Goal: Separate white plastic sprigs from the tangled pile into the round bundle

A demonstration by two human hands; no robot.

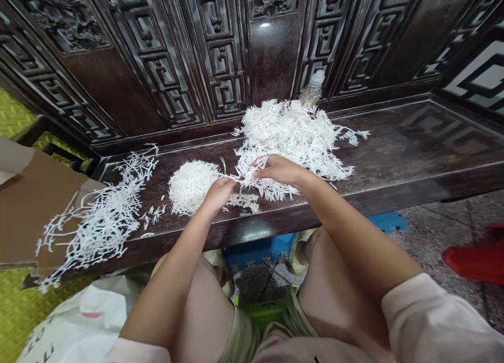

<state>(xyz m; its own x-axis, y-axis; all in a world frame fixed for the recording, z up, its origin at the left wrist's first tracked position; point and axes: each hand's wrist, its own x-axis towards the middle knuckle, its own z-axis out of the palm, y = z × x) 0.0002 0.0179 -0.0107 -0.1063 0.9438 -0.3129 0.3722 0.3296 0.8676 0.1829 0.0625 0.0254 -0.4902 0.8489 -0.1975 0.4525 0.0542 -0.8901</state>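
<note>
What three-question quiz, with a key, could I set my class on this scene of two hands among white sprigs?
1. Multiple choice: What stands behind the largest heap of white sprigs?
A. A piece of cardboard
B. A bottle with a white cap
C. A white bag

2. True or false: The right hand rests in the person's lap.

3. Fill in the blank: The small rounded mound of short white bits is nearest to the ____ hand.

Key: 1. B. 2. False; it is at the near side of the largest heap. 3. Left.
</note>
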